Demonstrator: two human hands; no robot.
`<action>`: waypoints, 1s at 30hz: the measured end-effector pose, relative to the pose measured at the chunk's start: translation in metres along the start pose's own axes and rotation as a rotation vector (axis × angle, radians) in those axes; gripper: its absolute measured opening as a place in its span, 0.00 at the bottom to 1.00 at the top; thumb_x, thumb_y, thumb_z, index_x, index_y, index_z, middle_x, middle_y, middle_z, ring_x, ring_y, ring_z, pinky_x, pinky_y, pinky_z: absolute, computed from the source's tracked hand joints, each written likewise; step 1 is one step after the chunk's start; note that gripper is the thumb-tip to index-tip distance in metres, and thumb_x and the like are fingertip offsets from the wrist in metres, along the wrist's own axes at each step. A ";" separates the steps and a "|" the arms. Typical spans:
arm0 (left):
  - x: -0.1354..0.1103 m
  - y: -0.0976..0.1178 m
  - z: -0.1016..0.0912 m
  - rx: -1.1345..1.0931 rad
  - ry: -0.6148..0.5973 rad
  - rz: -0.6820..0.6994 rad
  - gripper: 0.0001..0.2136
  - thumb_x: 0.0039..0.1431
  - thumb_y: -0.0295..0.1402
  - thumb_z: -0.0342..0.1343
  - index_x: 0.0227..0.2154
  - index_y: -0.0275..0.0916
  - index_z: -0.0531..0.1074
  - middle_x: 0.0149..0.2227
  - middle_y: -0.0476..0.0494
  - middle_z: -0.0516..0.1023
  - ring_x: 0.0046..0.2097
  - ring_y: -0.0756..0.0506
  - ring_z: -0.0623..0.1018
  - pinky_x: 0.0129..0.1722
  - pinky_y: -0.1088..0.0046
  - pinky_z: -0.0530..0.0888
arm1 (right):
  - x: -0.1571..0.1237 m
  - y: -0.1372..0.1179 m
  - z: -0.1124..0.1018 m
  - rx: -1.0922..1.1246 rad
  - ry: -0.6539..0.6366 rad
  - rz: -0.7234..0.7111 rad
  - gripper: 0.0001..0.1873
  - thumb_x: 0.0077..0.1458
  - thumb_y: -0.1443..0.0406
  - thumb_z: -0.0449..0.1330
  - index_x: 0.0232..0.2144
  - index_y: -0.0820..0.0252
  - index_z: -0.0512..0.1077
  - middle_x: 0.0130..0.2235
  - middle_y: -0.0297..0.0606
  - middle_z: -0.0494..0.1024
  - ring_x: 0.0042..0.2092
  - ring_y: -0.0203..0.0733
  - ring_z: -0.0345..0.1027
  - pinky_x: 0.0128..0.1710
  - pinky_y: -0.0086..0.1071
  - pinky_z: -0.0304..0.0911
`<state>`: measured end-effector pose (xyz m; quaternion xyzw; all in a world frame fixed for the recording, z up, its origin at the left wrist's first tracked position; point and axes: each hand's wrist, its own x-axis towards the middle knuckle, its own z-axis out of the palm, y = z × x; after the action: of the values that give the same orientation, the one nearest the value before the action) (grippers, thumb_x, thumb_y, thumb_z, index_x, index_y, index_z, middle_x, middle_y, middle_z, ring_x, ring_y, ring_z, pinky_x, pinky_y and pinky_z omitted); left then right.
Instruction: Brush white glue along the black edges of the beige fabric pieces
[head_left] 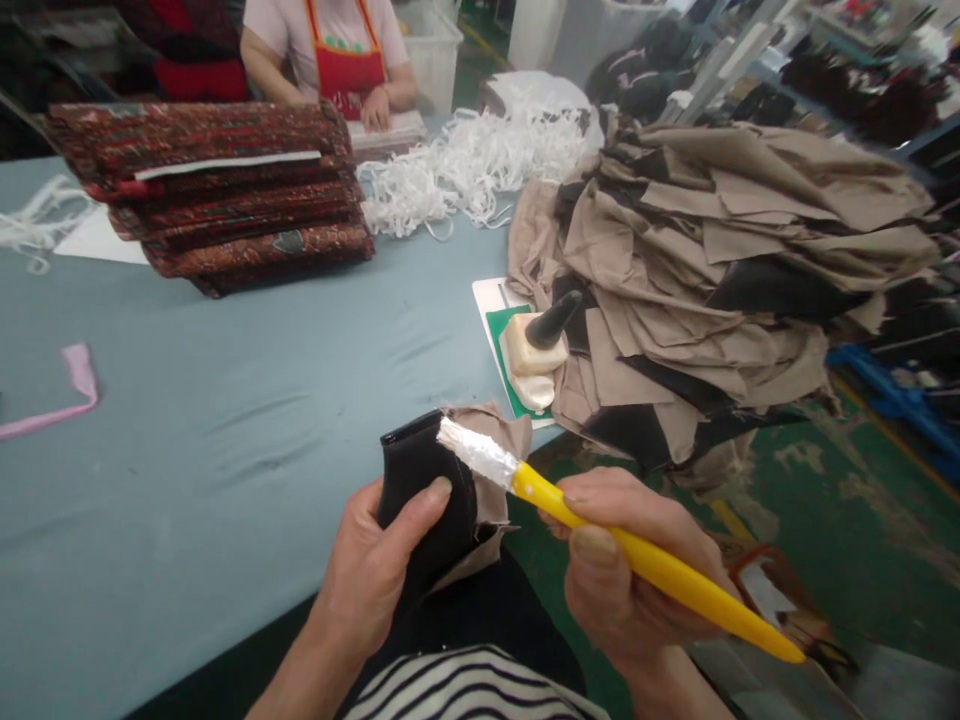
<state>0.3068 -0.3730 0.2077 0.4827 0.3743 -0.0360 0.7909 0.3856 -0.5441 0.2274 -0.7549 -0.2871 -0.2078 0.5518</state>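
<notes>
My left hand [375, 570] grips a piece of black material with tan fabric [427, 480] along its right side, the thumb pressed on its face. In my right hand [637, 560] is a yellow-handled brush [540, 492], its bristles and ferrule coated white. The bristle tip lies at the upper edge of the black piece; whether it touches cannot be told. Beyond the hands, a cream container [531, 345] with a black pointed nozzle or handle stands on a green and white board [495, 318].
A large heap of tan and black fabric pieces [720, 230] covers the table's right side. Patterned dark-red folded cloth [247, 200] and a tangle of white strips [480, 160] lie at the back. A pink strip [79, 375] is at left. A person in a red apron [349, 70] is across the table.
</notes>
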 end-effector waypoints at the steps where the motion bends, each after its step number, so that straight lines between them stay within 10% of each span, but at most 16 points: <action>1: -0.001 0.000 0.001 -0.002 0.023 0.010 0.21 0.49 0.49 0.76 0.34 0.34 0.84 0.29 0.44 0.84 0.29 0.45 0.80 0.30 0.74 0.78 | -0.002 0.000 0.004 0.038 0.052 0.046 0.05 0.67 0.62 0.63 0.37 0.55 0.77 0.28 0.32 0.80 0.26 0.37 0.75 0.25 0.31 0.73; 10: -0.001 -0.012 -0.004 0.024 0.122 0.120 0.26 0.48 0.51 0.77 0.39 0.33 0.84 0.34 0.41 0.87 0.33 0.43 0.83 0.34 0.72 0.81 | -0.003 -0.014 0.028 0.421 0.177 0.479 0.09 0.68 0.63 0.64 0.33 0.57 0.75 0.23 0.27 0.77 0.20 0.31 0.71 0.21 0.21 0.70; 30: 0.005 -0.025 -0.015 0.172 0.076 0.311 0.17 0.57 0.49 0.72 0.34 0.38 0.86 0.35 0.44 0.88 0.38 0.42 0.82 0.42 0.73 0.78 | 0.002 -0.029 0.046 0.661 0.146 0.755 0.16 0.62 0.54 0.70 0.29 0.58 0.75 0.19 0.29 0.79 0.16 0.30 0.69 0.17 0.18 0.67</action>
<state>0.2913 -0.3725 0.1825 0.6018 0.3205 0.0730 0.7279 0.3674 -0.4937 0.2355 -0.5745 -0.0052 0.0562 0.8166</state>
